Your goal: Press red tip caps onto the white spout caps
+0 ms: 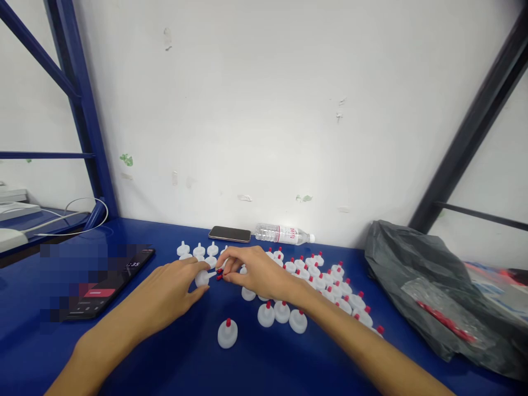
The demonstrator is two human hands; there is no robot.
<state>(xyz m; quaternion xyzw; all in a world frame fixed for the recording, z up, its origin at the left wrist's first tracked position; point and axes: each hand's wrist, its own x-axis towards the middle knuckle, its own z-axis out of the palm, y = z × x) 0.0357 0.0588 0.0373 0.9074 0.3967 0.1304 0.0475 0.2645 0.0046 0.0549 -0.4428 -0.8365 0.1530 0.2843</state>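
Note:
My left hand (175, 286) holds a white nozzle lid (202, 279) by its round base, its thin spout pointing right. My right hand (256, 272) is close beside it, thumb and fingers pinched near small red caps (219, 274); whether a cap is between the fingertips is too small to tell. Uncapped white lids (183, 248) stand behind my hands. Several lids with red tips (313, 269) spread out to the right, partly behind my right forearm. One red-tipped lid (227, 334) stands alone in front.
A phone (229, 234) and a plastic bottle (282, 234) lie by the wall. A larger phone with a lit screen (111, 286) is at left. A dark plastic bag (412, 275) lies at right, with a clear bag of red pieces (447, 322) on it.

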